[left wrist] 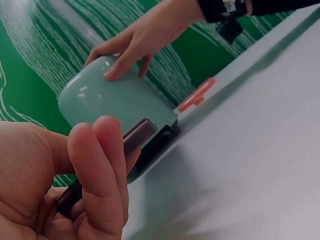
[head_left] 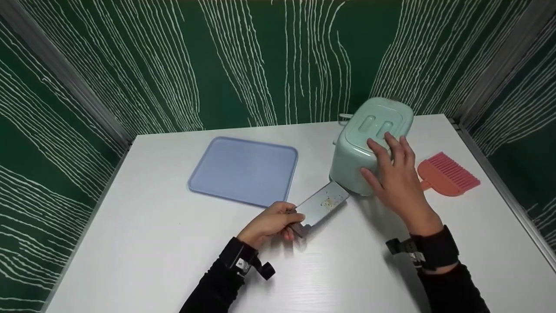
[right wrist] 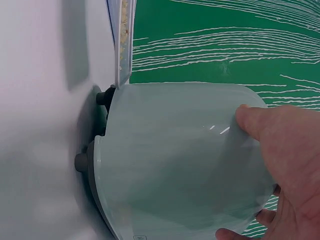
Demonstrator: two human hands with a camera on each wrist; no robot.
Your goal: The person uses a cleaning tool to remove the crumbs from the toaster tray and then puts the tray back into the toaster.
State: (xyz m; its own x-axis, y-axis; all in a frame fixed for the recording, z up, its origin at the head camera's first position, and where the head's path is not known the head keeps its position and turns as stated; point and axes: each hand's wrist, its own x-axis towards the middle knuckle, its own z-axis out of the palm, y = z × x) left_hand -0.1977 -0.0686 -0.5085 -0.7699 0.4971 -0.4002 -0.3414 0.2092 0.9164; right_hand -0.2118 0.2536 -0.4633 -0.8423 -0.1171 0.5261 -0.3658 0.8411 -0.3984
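The right wrist view shows the black rubbery feet (right wrist: 81, 162) under the shiny mint-green toaster (head_left: 352, 165), hidden from above. Right of middle in the head view, the left hand (head_left: 271, 224) pinches the dark end of a flat silver metal plate (head_left: 319, 206) with crumbs. The plate's long way points to the upper right, at the toaster. The right hand (head_left: 399, 187) holds the toaster, fingers spread apart. White counter (head_left: 139, 243) stretches wide at lower left.
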